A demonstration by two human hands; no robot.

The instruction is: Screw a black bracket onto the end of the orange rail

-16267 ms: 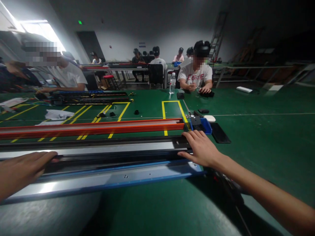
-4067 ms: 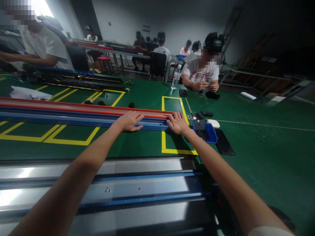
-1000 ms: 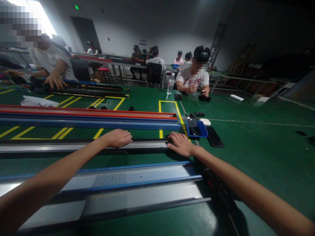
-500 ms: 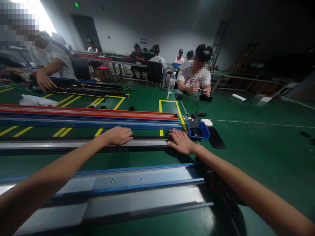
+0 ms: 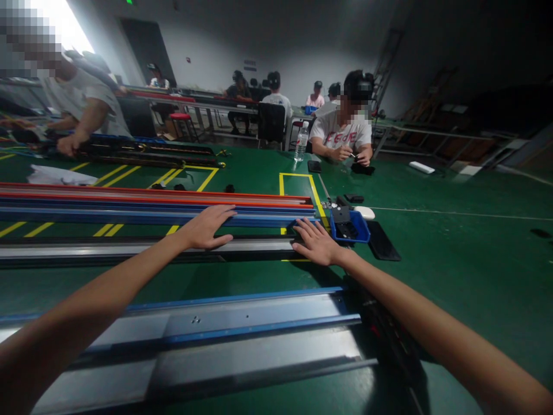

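My left hand [image 5: 209,226] lies with its fingers spread over a long black and silver rail [image 5: 254,245], its fingertips reaching toward the blue rail [image 5: 173,217] behind. At the right end of the black and silver rail rests my right hand [image 5: 317,242], fingers apart and holding nothing. An orange rail [image 5: 242,199] runs behind the blue one. Just right of my right hand sits a blue tray [image 5: 365,233] with black parts [image 5: 343,214] in it. Nearer me lie a wide blue-edged metal channel [image 5: 268,314] and a plain metal channel [image 5: 259,351].
A black flat object [image 5: 384,241] and a white object [image 5: 364,212] lie beside the tray. Across the green table [image 5: 466,271] stand a bottle [image 5: 301,143] and a seated person [image 5: 341,132]. Another person [image 5: 93,106] handles black rails [image 5: 173,155] at the left.
My left hand has spread its fingers and moved forward toward the blue rail. The black and silver rail has shifted slightly forward. At the left, the other person's hands have moved.
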